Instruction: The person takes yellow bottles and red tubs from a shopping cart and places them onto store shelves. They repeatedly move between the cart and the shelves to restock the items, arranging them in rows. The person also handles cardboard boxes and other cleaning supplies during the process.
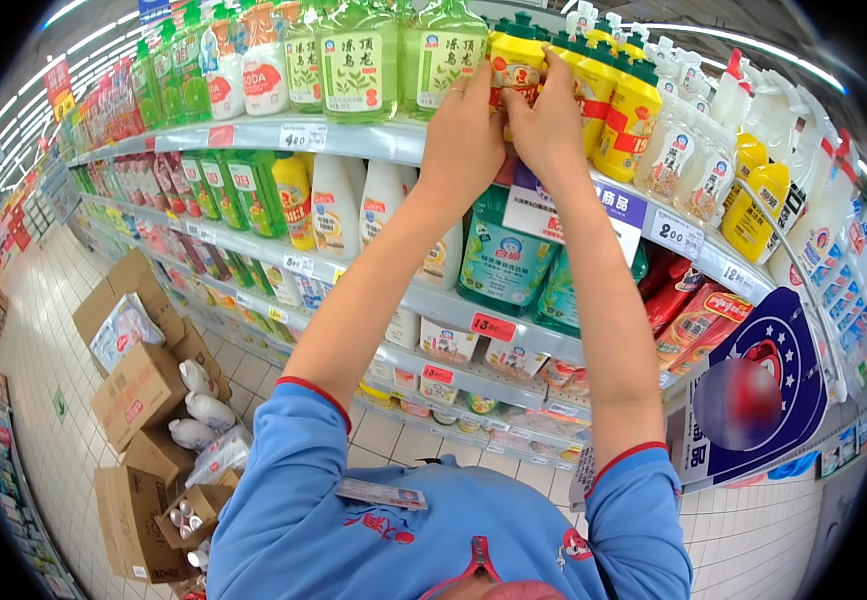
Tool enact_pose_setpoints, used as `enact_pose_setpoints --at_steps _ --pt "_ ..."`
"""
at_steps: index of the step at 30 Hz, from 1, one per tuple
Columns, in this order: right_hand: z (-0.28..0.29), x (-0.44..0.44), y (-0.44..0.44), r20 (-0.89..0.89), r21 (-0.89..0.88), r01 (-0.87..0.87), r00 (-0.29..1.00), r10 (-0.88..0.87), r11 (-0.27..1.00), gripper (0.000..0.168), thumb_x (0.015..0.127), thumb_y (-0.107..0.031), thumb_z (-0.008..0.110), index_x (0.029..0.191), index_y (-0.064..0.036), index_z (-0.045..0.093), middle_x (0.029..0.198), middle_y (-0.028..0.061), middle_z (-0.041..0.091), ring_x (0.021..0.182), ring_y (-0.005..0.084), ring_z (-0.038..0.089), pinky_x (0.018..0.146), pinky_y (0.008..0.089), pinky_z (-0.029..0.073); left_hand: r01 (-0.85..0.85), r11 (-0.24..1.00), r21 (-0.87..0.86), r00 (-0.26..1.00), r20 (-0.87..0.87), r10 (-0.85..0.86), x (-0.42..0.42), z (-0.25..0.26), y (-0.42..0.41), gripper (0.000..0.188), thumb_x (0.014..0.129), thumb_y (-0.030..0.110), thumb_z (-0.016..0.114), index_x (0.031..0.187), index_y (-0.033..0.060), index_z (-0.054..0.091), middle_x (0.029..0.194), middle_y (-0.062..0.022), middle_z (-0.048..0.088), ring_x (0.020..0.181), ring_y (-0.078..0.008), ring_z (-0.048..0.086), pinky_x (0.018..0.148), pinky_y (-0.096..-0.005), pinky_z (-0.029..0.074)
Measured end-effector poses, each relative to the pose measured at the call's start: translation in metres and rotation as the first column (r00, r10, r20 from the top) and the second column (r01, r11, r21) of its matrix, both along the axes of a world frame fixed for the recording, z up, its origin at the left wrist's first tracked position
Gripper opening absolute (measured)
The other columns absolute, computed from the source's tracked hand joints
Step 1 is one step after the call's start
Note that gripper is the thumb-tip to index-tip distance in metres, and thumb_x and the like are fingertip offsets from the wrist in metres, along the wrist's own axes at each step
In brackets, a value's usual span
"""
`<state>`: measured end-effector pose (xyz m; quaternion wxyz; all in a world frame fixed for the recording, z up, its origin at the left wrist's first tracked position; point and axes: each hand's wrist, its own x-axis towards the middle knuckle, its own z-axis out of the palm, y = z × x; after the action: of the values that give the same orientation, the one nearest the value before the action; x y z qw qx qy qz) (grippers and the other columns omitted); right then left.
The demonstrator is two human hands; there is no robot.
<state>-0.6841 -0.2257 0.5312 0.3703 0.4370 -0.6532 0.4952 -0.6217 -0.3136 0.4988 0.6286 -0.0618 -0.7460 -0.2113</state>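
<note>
Both arms reach up to the top shelf (373, 137), where a yellow dish-soap bottle (517, 54) with a dark green cap stands upright. My left hand (465, 139) is at the bottle's left side, with its fingertips partly hidden. My right hand (549, 124) has its thumb across the bottle's front and its fingers along the right side. Left of the hands stand large green-tinted bottles (444, 56) of clear liquid. To the right, more yellow bottles (628, 120) with green caps form rows. The bottle's base is mostly covered by my hands.
White pump bottles (384, 199) and teal bottles (508, 259) fill the shelf below. A purple sign (786, 352) juts out at the right beside a metal wire rack (793, 262). On the tiled floor at left lie opened cardboard boxes (133, 390) and loose white bottles (208, 411).
</note>
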Motion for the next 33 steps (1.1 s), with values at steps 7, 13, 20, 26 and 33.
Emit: enact_pose_setpoints --at_steps 7,13,20,26,33 --pt "0.014 -0.016 -0.005 0.021 0.461 0.324 0.926 -0.376 0.826 0.025 0.076 -0.002 0.06 0.098 0.009 0.057 0.093 0.03 0.062 0.092 0.0428 0.062 0.079 0.0454 0.052 -0.173 0.968 -0.179 0.963 0.174 0.204 -0.025 0.008 -0.019 0.014 0.077 0.004 0.061 0.087 -0.0027 0.055 0.077 -0.0187 0.061 0.076 -0.0388 0.059 0.066 -0.0446 0.048" --pt "0.022 -0.005 -0.015 -0.258 0.556 0.455 0.89 -0.376 0.696 0.014 0.08 -0.003 0.056 0.081 0.006 0.066 0.089 0.0254 0.065 0.085 0.0368 0.065 0.072 0.0423 0.055 -0.366 0.929 -0.06 0.806 -0.52 0.284 0.024 0.036 -0.055 0.024 0.081 0.006 0.055 0.104 -0.0007 0.054 0.102 -0.0186 0.057 0.097 -0.0355 0.053 0.088 -0.0442 0.041" --pt "0.022 -0.038 -0.032 -0.168 0.615 0.435 0.887 -0.43 0.658 0.022 0.081 -0.014 0.059 0.091 0.005 0.065 0.091 0.0262 0.064 0.088 0.0378 0.064 0.078 0.0423 0.052 -0.337 0.942 0.001 0.914 -0.238 0.327 0.009 0.016 -0.123 0.059 0.09 0.017 0.054 0.132 -0.008 0.021 0.131 -0.034 0.03 0.122 -0.046 0.031 0.1 -0.051 0.028" --pt "0.032 -0.039 -0.052 0.079 0.433 0.209 0.96 -0.268 0.877 0.028 0.08 -0.013 0.057 0.099 0.008 0.06 0.095 0.0245 0.064 0.089 0.0341 0.065 0.078 0.0413 0.052 -0.225 0.972 -0.071 0.963 -0.171 0.211 0.01 0.007 -0.136 0.064 0.097 0.03 0.045 0.139 -0.0063 0.013 0.137 -0.0284 0.025 0.129 -0.0426 0.023 0.108 -0.05 0.017" --pt "0.014 -0.018 -0.068 0.41 0.259 -0.324 0.89 0.2 0.91 0.069 0.074 -0.026 0.075 0.112 0.019 0.039 0.09 0.0218 0.063 0.088 0.0265 0.063 0.078 0.0335 0.051 -0.323 0.941 -0.097 0.946 -0.07 0.318 0.012 0.005 -0.147 0.073 0.097 0.046 0.037 0.143 -0.0023 0.008 0.144 -0.0271 0.02 0.137 -0.0447 0.011 0.109 -0.0568 0.0"
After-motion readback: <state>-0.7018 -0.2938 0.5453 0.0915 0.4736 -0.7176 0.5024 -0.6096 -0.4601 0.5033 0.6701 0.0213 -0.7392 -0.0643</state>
